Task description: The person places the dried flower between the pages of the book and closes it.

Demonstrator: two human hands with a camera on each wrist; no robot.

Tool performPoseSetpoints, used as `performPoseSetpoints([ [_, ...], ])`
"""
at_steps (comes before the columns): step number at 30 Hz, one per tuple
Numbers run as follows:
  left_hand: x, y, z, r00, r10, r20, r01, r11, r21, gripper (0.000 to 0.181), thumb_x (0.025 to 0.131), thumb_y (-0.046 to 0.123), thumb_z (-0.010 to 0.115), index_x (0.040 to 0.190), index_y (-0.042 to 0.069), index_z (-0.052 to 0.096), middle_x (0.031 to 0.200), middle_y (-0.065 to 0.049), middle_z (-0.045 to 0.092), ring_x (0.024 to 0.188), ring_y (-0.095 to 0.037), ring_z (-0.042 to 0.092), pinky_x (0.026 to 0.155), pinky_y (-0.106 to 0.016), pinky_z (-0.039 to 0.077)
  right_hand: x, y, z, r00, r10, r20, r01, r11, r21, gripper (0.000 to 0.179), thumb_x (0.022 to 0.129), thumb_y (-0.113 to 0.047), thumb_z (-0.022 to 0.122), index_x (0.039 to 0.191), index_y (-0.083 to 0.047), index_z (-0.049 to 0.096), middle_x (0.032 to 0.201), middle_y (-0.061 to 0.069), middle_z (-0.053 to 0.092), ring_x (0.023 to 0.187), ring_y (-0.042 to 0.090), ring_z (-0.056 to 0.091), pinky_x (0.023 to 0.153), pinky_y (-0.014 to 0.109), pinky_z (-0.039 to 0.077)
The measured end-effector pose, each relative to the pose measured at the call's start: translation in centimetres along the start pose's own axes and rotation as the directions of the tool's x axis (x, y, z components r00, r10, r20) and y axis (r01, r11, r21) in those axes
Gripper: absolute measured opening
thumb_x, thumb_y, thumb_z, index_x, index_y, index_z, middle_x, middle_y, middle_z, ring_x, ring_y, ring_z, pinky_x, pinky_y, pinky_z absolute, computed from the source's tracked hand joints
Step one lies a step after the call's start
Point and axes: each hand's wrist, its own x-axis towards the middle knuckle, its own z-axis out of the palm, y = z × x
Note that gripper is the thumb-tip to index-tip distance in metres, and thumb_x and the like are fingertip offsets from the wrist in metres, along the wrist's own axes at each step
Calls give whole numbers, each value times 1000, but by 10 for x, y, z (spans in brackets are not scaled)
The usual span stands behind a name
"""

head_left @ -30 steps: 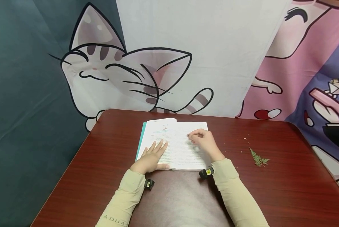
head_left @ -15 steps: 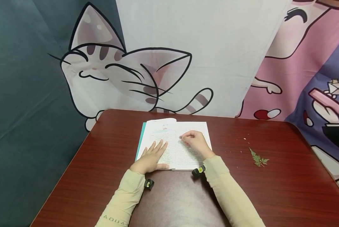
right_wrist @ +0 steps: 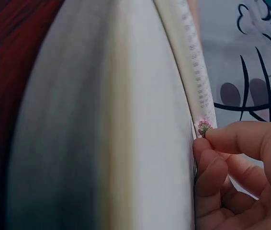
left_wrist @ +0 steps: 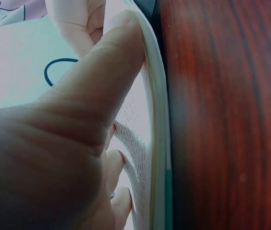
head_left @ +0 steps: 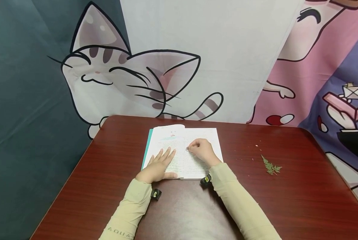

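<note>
An open book (head_left: 197, 133) with printed pages and a teal cover edge lies on the table. My left hand (head_left: 155, 167) rests on its left page, fingers spread and straight, the thumb along the bottom edge near the spine. Over the right page, close to the spine, my right hand (head_left: 203, 150) pinches a small pink flower (right_wrist: 204, 127) with a green middle between thumb and forefinger. In the right wrist view the flower shows just past the fingertips, against the printed paper; whether it touches the page I cannot tell.
To the right of the book lies a green fern-like leaf sprig (head_left: 270, 166). Tiny pale bits (head_left: 256, 145) are scattered near it on the reddish-brown table (head_left: 107, 173). Behind the table hangs a cloth backdrop (head_left: 227, 50) printed with cartoon cats.
My right hand has moved left across the right page toward the spine and slightly nearer me, still pinching the flower. The left hand stays in place on the left page.
</note>
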Motion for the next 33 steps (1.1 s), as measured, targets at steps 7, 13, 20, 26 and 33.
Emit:
performPoseSetpoints([
  [7, 2, 0, 1, 1000, 0, -7, 1, 1000, 11, 96, 91, 50, 71, 164, 14, 20, 170, -11, 12, 155, -38, 6, 120, -64, 9, -2, -3, 0, 1000, -5, -7, 5, 1000, -26, 7, 90, -11, 72, 85, -8, 75, 72, 3, 66, 62, 15, 55, 60, 26, 46],
  [13, 4, 1, -1, 1000, -4, 4, 4, 1000, 18, 96, 91, 50, 70, 164, 16, 18, 170, -10, 10, 155, -37, 4, 120, -63, 8, -2, -2, -2, 1000, -7, -19, 7, 1000, -11, 7, 89, -13, 75, 85, -7, 74, 72, 3, 65, 63, 15, 55, 62, 27, 46],
  [20, 3, 1, -2, 1000, 0, 5, 0, 1000, 10, 96, 91, 50, 70, 164, 16, 18, 170, -10, 10, 155, -38, 3, 120, -64, 8, -4, 4, -3, 999, -42, -17, 43, 999, 29, 6, 89, -12, 75, 88, -7, 72, 71, 2, 63, 62, 14, 53, 60, 27, 44],
  [26, 1, -1, 1, 1000, 7, -9, -7, 1000, -10, 95, 91, 48, 72, 164, 15, 20, 170, -11, 12, 155, -38, 4, 119, -65, 8, -12, 2, -12, 999, -51, -14, 52, 996, 76, 7, 91, -9, 68, 95, -6, 73, 74, 2, 64, 66, 15, 54, 65, 28, 46],
  [33, 0, -2, 2, 1000, 15, -14, -15, 1000, -20, 96, 90, 49, 72, 164, 15, 20, 170, -11, 12, 155, -37, 3, 120, -64, 7, -20, -1, -39, 994, -85, -69, 88, 995, 46, 9, 92, -8, 67, 97, -7, 74, 85, 5, 68, 78, 19, 60, 75, 33, 48],
])
